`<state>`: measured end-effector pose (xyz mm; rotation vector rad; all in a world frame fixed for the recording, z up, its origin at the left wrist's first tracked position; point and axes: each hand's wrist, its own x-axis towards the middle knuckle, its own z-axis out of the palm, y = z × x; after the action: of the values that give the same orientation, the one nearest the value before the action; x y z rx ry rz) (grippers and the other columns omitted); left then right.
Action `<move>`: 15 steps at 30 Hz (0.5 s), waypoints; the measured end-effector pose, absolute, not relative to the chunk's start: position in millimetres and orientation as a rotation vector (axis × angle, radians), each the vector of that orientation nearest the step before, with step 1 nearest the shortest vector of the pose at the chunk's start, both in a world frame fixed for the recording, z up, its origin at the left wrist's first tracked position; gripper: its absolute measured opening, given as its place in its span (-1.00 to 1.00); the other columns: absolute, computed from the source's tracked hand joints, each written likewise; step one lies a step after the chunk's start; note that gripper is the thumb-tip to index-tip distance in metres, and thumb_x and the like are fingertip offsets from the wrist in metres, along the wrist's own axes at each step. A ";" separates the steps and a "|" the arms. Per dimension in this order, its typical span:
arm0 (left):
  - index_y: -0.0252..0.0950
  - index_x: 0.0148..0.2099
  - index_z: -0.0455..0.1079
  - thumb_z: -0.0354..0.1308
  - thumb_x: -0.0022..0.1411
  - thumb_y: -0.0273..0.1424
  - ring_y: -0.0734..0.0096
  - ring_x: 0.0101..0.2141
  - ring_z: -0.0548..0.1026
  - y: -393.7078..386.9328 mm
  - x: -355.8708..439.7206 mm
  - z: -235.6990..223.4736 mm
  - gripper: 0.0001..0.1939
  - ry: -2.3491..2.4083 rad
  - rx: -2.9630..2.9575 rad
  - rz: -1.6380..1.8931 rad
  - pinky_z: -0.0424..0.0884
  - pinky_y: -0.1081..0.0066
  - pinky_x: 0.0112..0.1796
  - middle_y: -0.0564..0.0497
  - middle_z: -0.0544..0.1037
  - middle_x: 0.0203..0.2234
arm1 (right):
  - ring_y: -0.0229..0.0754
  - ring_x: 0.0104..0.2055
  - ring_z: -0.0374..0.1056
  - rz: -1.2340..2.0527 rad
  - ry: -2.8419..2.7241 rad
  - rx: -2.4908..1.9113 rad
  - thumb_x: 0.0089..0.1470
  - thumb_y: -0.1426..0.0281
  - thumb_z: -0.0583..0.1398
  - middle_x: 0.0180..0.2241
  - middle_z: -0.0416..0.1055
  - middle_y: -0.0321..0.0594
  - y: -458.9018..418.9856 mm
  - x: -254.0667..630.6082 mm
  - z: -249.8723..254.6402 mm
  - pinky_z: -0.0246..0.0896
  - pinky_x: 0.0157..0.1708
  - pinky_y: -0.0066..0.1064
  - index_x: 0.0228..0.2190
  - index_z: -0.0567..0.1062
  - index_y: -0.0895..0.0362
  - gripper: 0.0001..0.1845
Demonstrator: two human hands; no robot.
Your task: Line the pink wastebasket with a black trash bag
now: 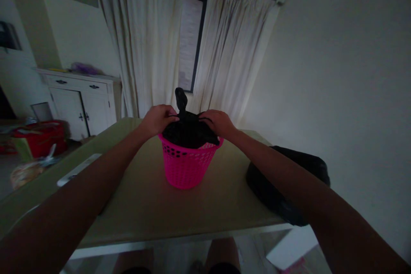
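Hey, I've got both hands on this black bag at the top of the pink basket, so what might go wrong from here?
The black bag looks like thin plastic, so pulling hard with the left hand and right hand might tear it.
Neither hand seems to steady the pink basket, so a tug could tip it on the table.
The dark case lies near the table's front edge; a bump could knock it off.

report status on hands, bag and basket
Left hand and right hand gripping black bag. Bag at mouth of pink basket. Black object right of basket, not touching it.
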<state>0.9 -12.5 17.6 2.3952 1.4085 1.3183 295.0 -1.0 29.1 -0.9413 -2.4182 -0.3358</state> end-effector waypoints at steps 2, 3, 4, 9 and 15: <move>-0.19 -0.36 0.52 0.31 0.18 -0.17 0.21 -0.37 0.54 -9.7 -11.8 12.1 -0.79 1.482 2.386 1.309 0.38 0.28 -0.30 -0.01 0.61 -0.47 | -0.05 0.00 0.50 -0.354 -2.360 -0.944 0.46 0.30 0.14 -0.10 0.64 -0.14 1.5 306.9 30.2 0.33 0.08 -0.22 -0.11 0.66 0.05 -0.72; -0.18 -0.38 0.49 0.30 0.17 -0.17 0.20 -0.38 0.53 -8.6 -15.1 9.1 -0.79 1.528 2.373 1.305 0.39 0.26 -0.30 -0.01 0.59 -0.48 | -0.05 -0.02 0.49 -0.360 -2.322 -0.951 0.45 0.30 0.14 -0.12 0.63 -0.12 1.9 310.1 30.8 0.32 0.07 -0.22 -0.13 0.65 0.07 -0.72; -0.17 -0.39 0.46 0.29 0.16 -0.18 0.20 -0.38 0.52 -7.9 -15.6 6.3 -0.80 1.555 2.355 1.315 0.41 0.24 -0.28 -0.01 0.57 -0.48 | -0.04 -0.03 0.47 -0.362 -2.283 -0.965 0.45 0.31 0.14 -0.15 0.61 -0.10 1.7 310.7 31.4 0.32 0.07 -0.21 -0.16 0.64 0.09 -0.73; -0.20 -0.08 0.44 0.34 0.13 -0.12 0.23 -0.30 0.59 -12.3 10.7 -0.1 -0.61 1.184 2.131 1.424 0.51 0.26 -0.25 -0.03 0.62 -0.31 | -0.05 -0.05 0.46 -0.253 -2.188 -0.968 0.39 0.39 0.12 -0.15 0.59 -0.12 -7.0 285.4 34.1 0.31 0.03 -0.23 -0.15 0.60 0.08 -0.77; -0.21 -0.30 0.57 0.26 0.19 -0.10 0.24 -0.41 0.56 -16.4 7.8 -2.1 -0.72 1.156 2.315 1.091 0.42 0.29 -0.34 -0.04 0.62 -0.47 | -0.07 -0.08 0.48 -0.183 -2.169 -0.965 0.31 0.42 0.14 -0.17 0.61 -0.13 -10.6 289.3 37.4 0.30 0.04 -0.25 -0.22 0.59 0.09 -0.80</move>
<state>7.8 -16.4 -2.1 2.3150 1.1559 1.0913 289.3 -10.6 37.4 -0.9648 -2.1690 -0.1833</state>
